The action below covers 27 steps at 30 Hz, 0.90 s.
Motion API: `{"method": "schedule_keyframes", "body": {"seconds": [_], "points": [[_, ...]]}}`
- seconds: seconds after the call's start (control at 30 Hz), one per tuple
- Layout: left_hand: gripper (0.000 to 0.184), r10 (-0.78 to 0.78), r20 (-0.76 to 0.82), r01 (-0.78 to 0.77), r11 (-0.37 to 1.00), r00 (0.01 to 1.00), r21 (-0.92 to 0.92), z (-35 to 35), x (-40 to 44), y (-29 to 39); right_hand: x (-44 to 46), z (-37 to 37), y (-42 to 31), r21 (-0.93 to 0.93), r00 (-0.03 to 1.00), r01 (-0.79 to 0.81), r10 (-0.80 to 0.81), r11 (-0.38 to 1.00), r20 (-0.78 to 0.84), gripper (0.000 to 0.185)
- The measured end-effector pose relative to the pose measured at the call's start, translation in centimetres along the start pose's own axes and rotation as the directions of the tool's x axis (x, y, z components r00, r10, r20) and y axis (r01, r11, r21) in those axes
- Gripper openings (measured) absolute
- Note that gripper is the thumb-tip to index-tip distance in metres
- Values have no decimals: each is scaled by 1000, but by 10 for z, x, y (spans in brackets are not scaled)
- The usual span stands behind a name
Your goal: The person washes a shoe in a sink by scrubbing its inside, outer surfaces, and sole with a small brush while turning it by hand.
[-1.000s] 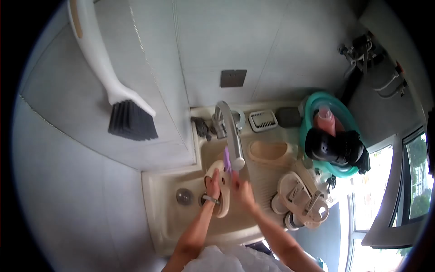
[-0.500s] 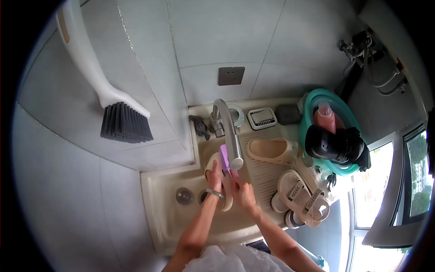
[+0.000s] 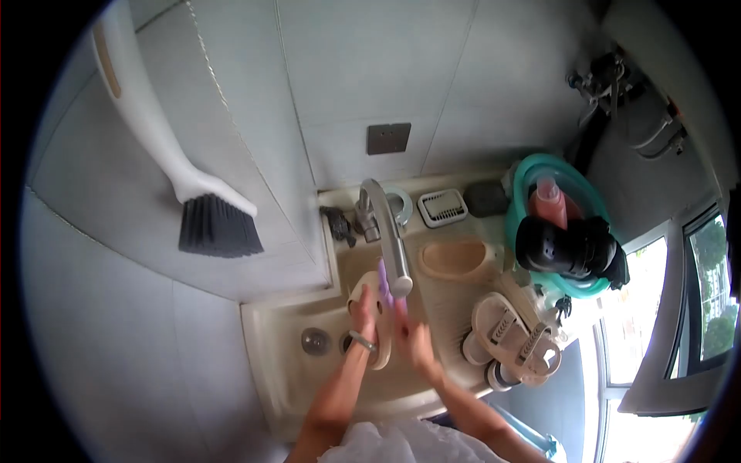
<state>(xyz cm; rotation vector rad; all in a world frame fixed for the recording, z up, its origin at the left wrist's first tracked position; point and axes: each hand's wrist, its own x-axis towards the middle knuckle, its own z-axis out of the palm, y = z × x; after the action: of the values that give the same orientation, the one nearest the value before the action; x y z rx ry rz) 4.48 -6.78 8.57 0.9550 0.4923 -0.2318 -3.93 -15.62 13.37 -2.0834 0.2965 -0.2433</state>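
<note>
My left hand (image 3: pixel 364 318) is closed on a beige shoe (image 3: pixel 382 349), which it holds on edge over the sink (image 3: pixel 297 386). In my right hand (image 3: pixel 411 332), blurred by motion, is a purple brush (image 3: pixel 384 279), its head against the shoe's right side. The tap (image 3: pixel 392 255) arches just above the brush and covers part of it. A second beige shoe (image 3: pixel 454 260) lies on the ribbed drainboard to the right.
Beige sandals (image 3: pixel 513 339) rest on the drainboard's right side. Behind them a teal basin (image 3: pixel 525 174) holds a pink bottle (image 3: pixel 549 204) and black footwear (image 3: pixel 552 247). A white soap dish (image 3: pixel 442 208) sits on the back ledge. A large brush (image 3: pixel 220 225) hangs at the left.
The purple brush and my right hand have shifted slightly down along the shoe since half a second ago. The camera view has also tilted a little.
</note>
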Motion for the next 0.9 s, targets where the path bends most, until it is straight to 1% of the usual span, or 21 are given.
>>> {"method": "schedule_keyframes", "body": {"seconds": [0.03,0.1,0.17,0.2,0.23,0.27,0.3,0.33,0.4,0.43,0.47,0.5,0.53,0.57,0.6,0.7,0.77,0.8,0.83,0.87,0.9], "points": [[43,4,98,13,985,995,-173,-6,18,-4,-6,1,-2,3,999,51,-51,999,-14,8],[44,-59,4,58,993,998,99,-18,24,-7,-15,6,0,-31,989,134,-136,990,-51,9],[44,-89,103,105,983,991,-152,-26,22,-29,-7,10,20,-63,990,130,-133,989,-38,26],[44,-67,103,79,990,992,-116,-27,16,-31,9,10,23,-36,1000,-15,14,999,-27,30],[45,-36,44,42,988,998,-145,-15,-1,-21,23,8,30,34,994,-107,107,994,9,36],[43,20,83,-4,982,996,-188,-10,-9,-18,37,6,35,97,979,-202,198,975,45,42],[42,75,120,-46,972,990,-229,-10,-17,-14,42,1,34,207,973,-229,216,951,86,50],[40,66,170,-23,970,983,-244,-6,-28,-4,43,-4,28,332,969,-241,205,912,141,59],[40,146,284,-113,985,948,-130,-15,-38,-14,43,-2,24,477,955,-285,202,832,218,80],[39,181,358,-166,984,916,-71,-18,-43,-20,43,-2,25,520,947,-311,211,795,243,82],[39,142,355,-126,990,924,-67,-22,-48,-25,43,-2,25,560,937,-339,221,756,269,86],[39,143,354,-129,990,924,-63,-30,-50,-28,44,-4,30,593,890,-452,287,666,355,90],[41,147,402,-184,981,904,56,-40,-49,-30,45,-4,30,610,830,-557,339,563,444,95],[43,143,450,-242,955,881,171,-48,-48,-32,45,-3,29,614,831,-555,334,562,445,95],[47,174,509,-324,920,843,222,-53,-49,-27,42,-5,24,604,822,-567,331,560,464,96],[52,126,577,-340,898,807,279,-67,-59,-8,34,-4,10,593,802,-590,316,547,507,99],[50,117,565,-339,889,817,306,-73,-65,0,26,1,6,604,796,-596,288,529,533,100],[47,146,595,-484,744,790,460,-78,-65,0,22,6,11,606,790,-605,296,517,536,97],[45,165,629,-600,549,760,581,-82,-65,0,20,9,15,608,790,-606,293,513,539,97],[51,143,730,-732,299,668,612,-83,-62,0,19,10,20,631,785,-617,301,471,542,95],[57,84,752,-755,141,654,640,-81,-55,-2,19,10,24,649,779,-626,308,432,546,93]]}}
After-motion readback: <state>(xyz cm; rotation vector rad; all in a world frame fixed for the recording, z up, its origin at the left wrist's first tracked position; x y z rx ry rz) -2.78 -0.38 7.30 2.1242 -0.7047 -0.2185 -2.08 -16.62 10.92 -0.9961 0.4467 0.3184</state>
